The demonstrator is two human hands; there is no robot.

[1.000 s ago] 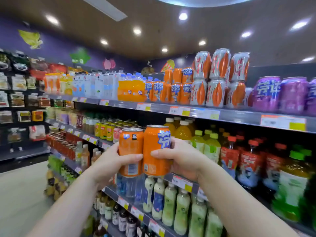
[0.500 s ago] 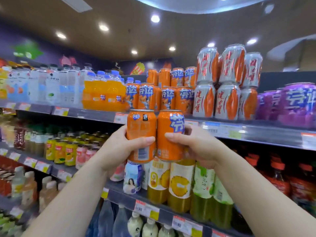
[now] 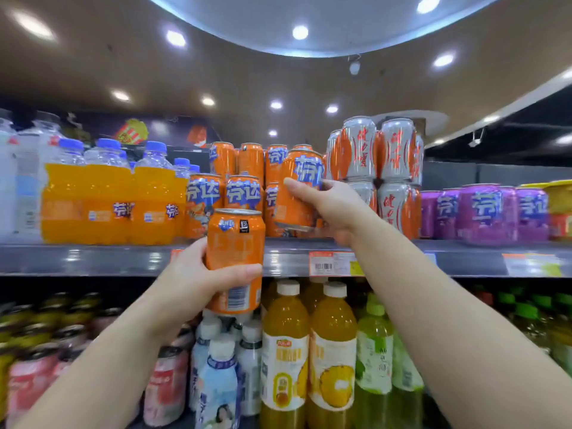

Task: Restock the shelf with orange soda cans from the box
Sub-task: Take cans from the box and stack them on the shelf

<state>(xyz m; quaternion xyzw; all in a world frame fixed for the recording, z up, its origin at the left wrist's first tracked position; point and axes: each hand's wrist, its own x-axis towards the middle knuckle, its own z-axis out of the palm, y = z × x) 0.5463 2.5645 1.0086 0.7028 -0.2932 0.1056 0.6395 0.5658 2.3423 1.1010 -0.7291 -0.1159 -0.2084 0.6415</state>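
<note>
Two orange soda cans are in hand at the top shelf. The right hand wraps its grip round the raised can, thumb across the blue lettering, and holds it tilted slightly, its base just above the shelf's front lip. It sits in front of the orange cans already stacked two tiers high, and just left of the stack of silver-and-orange cans. How much bare deck lies under the raised can cannot be told, since hand and can cover that spot. The left hand grips the second can upright and lower, its thumb across the front above the barcode; this can overlaps the shelf's front edge, with its top above the lip and its base hanging below it, in front of the bottles on the next level down.

Along the front edge runs a strip of price tags. To the left of the stacked cans stand packs of orange soda bottles close to the lip. To the far right stand purple cans, also near the edge. Above the top tier there is open air up to the ceiling. Below, yellow juice bottles and green ones fill the lower shelf under the right forearm.
</note>
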